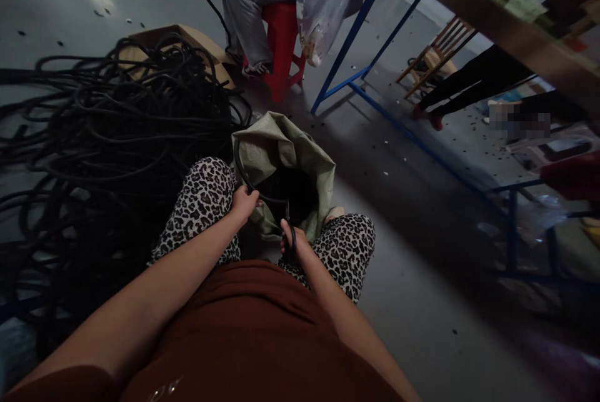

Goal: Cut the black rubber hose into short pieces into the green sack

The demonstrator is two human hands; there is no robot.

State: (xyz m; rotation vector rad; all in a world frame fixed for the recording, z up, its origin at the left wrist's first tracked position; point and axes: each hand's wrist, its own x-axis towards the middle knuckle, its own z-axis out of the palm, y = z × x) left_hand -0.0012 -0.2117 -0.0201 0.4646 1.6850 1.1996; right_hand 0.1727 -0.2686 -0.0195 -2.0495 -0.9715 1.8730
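Between my knees stands an open woven sack (312, 158), grey-green, its inside dark. My left hand (244, 203) is closed around a black rubber cord (240, 167) at the sack's left rim. The cord curves up along the rim and its other stretch runs over the opening. My right hand (294, 241) grips scissors (293, 239) with black handles, and their blades point up at the cord over the mouth of the sack. Whether the blades touch the cord I cannot tell.
A large tangled heap of black cord (140, 108) covers the floor at left, partly over a cardboard box (197, 42). Ahead, another person sits on a red stool (282, 45) beside a hanging plastic bag (323, 2). A blue-legged table (351, 39) stands at right.
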